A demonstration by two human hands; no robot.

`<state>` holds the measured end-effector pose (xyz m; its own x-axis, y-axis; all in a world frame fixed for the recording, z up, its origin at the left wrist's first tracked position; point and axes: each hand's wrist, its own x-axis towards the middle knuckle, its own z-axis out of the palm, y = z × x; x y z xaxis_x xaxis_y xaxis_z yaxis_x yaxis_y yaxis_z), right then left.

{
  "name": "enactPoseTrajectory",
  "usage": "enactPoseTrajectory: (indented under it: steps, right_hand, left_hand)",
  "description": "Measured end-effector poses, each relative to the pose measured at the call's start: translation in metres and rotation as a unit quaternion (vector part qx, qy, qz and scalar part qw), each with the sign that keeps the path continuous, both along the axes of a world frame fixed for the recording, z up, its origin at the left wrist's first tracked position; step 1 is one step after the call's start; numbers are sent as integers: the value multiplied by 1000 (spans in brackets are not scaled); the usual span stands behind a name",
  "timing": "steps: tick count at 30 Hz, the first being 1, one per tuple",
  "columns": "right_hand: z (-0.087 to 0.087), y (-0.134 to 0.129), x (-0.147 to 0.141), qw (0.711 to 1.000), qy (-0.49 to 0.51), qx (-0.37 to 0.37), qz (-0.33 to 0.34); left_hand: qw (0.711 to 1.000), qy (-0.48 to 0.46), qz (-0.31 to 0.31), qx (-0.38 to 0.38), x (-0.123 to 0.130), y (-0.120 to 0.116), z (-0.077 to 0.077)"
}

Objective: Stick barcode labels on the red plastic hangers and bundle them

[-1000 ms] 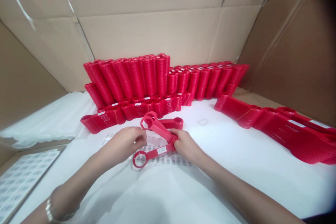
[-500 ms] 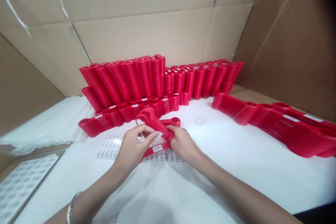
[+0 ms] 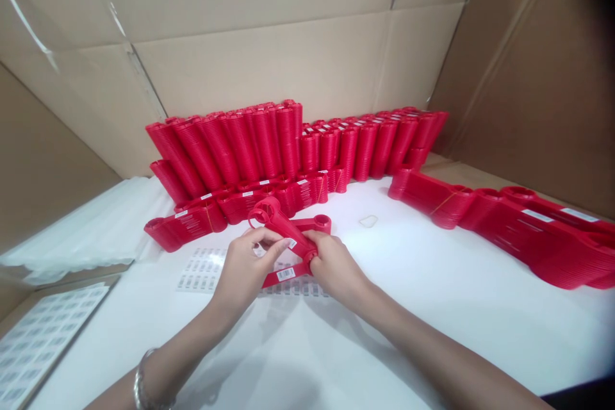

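Note:
My right hand [image 3: 337,268] is closed around the near end of a long red plastic piece [image 3: 282,224] with ringed ends. A pinch of my left hand [image 3: 247,264] is at the piece's side, the thumb on a small white barcode sticker [image 3: 292,243] at its face. Whether the sticker lies fully flat I cannot tell. Below the hands is another red piece bearing a barcode sticker [image 3: 285,273]. A further red piece [image 3: 321,224] extends behind my right hand. Under them lies a sheet of barcode stickers [image 3: 200,269], partly covered by my left hand.
Tall stacks of red pieces [image 3: 240,147] stand against the cardboard wall [image 3: 269,64]. Banded bundles [image 3: 192,224] lie before them, with more red bundles [image 3: 509,224] at right. A loose rubber band [image 3: 368,221], clear plastic bags [image 3: 96,224] and another sticker sheet [image 3: 48,339] are also here.
The barcode sticker at my left thumb now sits closer against the red piece's face. The lower labelled piece has shifted slightly. Both hands keep nearly the same place.

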<state>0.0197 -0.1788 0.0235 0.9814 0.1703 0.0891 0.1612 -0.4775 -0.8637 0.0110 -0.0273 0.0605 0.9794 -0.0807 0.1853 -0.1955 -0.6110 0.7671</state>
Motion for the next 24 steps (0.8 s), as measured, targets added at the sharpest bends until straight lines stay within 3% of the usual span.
enactPoseTrajectory:
  steps: [6, 12, 20, 24]
  right_hand:
    - [3, 3, -4, 1000, -2, -8, 8]
    - [5, 4, -5, 999, -3, -45, 4]
    - [5, 4, -6, 999, -11, -46, 10]
    - [4, 3, -7, 999, -2, -40, 13]
  left_hand:
    - [992, -94, -9, 86, -1, -1, -7]
    - [962, -177, -18, 207, 1, 1, -11]
    - [941, -181, -29, 284, 3, 4, -10]
    - [933, -167, -2, 317, 6, 8, -4]
